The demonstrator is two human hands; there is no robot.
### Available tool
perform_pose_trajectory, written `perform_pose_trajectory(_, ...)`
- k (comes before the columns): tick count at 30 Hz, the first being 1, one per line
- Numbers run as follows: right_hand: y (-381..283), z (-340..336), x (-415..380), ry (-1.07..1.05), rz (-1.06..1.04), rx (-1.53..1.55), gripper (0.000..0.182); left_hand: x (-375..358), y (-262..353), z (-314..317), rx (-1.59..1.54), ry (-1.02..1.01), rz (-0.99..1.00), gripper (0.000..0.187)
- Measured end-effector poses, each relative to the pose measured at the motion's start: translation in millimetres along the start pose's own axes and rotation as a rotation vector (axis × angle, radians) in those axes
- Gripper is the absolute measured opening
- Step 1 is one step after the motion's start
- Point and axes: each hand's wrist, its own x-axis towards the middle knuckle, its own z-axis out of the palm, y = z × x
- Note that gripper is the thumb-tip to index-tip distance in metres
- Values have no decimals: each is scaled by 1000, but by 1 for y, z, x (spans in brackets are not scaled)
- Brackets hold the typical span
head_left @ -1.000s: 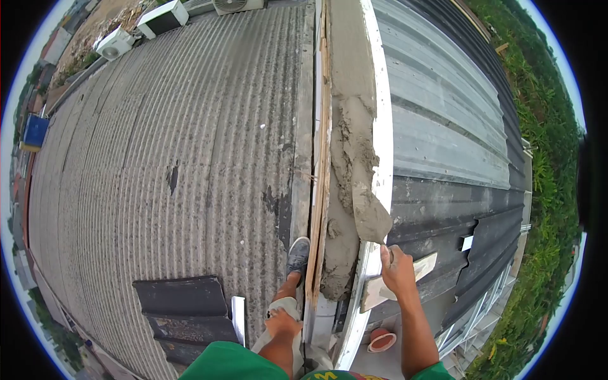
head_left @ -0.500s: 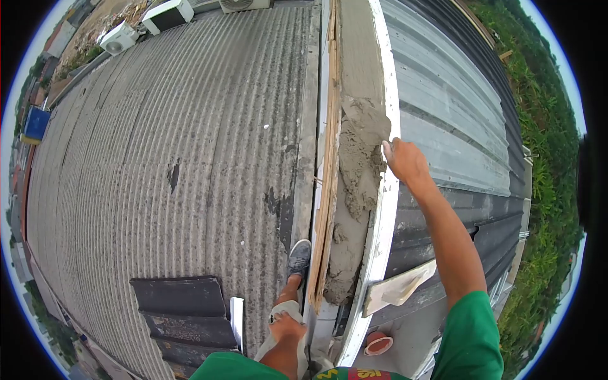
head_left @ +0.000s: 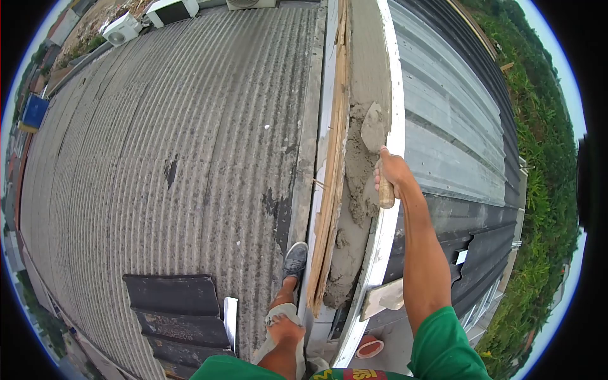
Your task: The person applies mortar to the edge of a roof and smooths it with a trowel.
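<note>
My right hand [head_left: 391, 174] is closed around the wooden handle of a trowel [head_left: 373, 128]. The trowel's mortar-smeared blade rests on or just over the wet grey mortar [head_left: 360, 180], which fills a long channel atop the wall. A timber board [head_left: 331, 158] edges the channel on the left, and a white strip [head_left: 387, 218] edges it on the right. Down at the bottom, my left hand [head_left: 285, 329] lies over my bent knee with its fingers apart, holding no tool.
Corrugated roofing [head_left: 190, 158] spreads to the left, where my shoe [head_left: 296, 258] stands by the wall. Loose dark sheet pieces [head_left: 174, 310] lie nearby. On the right are a metal roof [head_left: 453, 120], a mortar-stained board [head_left: 383, 299] and a reddish bucket [head_left: 369, 347] lower down.
My right hand has turned and moved slightly left and down, so the trowel's handle and blade now show over the mortar. My left hand stays on my knee.
</note>
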Motion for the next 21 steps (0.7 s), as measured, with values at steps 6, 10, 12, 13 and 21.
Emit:
perform_pose_trajectory(6,-21,-16,-14,0,-200,-609,52,9,6,0,12,-58,8,98)
perform_pose_trajectory(10,-23,-35,-49,94,-146,-625,51,5,7,-14,-18,-32,0,84)
perform_pose_trajectory(12,-4,-34,-47,319,-571,-1029,49,3,10,-22,-11,-53,-12,84)
perform_pose_trajectory(13,3,-30,-41,316,-562,-1036,49,1,10,-22,10,-69,-18,84)
perform_pose_trajectory(21,-30,-10,-13,222,-230,-809,51,3,7,-16,40,51,40,83)
